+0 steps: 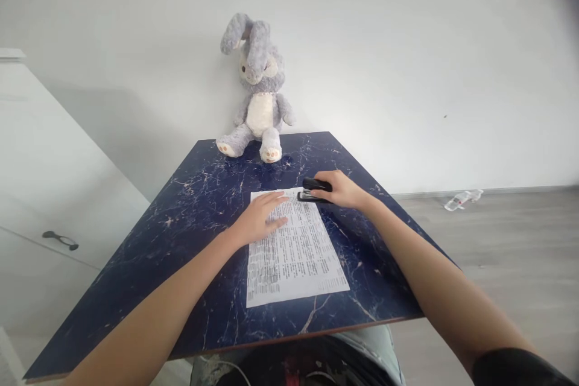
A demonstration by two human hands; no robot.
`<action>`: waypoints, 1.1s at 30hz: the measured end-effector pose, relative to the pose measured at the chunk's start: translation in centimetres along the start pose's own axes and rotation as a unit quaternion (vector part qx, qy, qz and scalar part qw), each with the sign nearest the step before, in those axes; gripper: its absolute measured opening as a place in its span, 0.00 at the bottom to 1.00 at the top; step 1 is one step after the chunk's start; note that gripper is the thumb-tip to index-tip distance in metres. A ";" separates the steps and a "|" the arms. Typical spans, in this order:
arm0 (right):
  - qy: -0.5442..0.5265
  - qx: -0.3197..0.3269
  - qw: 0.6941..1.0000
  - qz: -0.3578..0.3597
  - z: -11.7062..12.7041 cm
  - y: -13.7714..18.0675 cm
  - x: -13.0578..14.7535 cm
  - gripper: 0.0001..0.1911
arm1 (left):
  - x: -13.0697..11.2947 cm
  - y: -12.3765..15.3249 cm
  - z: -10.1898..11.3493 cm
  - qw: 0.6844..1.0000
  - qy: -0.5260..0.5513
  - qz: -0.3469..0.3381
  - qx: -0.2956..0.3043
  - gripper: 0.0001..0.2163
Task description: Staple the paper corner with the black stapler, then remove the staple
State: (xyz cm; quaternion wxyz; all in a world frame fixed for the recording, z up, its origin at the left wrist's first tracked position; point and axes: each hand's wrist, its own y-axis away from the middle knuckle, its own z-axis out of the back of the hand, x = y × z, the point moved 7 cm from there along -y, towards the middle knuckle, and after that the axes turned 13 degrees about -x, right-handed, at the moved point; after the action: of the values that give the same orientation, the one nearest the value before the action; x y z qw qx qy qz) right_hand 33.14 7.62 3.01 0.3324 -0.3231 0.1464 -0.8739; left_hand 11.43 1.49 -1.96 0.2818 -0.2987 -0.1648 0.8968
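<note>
A printed sheet of paper (301,253) lies on the dark blue marbled table; whether more sheets are under it I cannot tell. My left hand (260,218) rests on the paper's upper left part, fingers stretched out and apart. In my right hand (341,189) is a black stapler (312,184), its jaws pointing left over the top right corner of the sheet. The fingers wrap round the stapler's back half and hide it.
A grey plush rabbit (261,108) sits at the table's (190,205) far end against the white wall. On the left stands a white cabinet (54,163) with a dark handle (60,240). A clear plastic item (463,199) lies on the floor at right.
</note>
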 end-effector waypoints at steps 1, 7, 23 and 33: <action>0.019 0.019 1.000 0.003 0.7 0.1 -1.0 0.15 | -0.1 0.3 -0.9 0.999 -0.019 -0.011 0.041 0.30; 0.011 0.129 0.992 0.006 1.8 1.4 -4.5 0.16 | 2.7 1.3 -1.5 0.994 -0.068 0.011 0.082 0.32; -0.064 0.146 0.985 0.062 -1.9 1.1 0.3 0.17 | 2.1 1.4 -0.5 0.995 -0.069 -0.005 0.073 0.29; -0.137 0.158 0.971 0.113 -3.3 1.4 3.5 0.18 | -1.7 1.3 -1.3 0.992 -0.028 -0.076 0.094 0.22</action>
State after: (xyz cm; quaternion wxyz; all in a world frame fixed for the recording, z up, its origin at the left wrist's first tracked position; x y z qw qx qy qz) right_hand 29.65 4.37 1.46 0.4926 -0.3643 -0.0052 -0.7903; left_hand 12.89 -0.38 -2.78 0.3716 -0.2321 -0.1100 0.8921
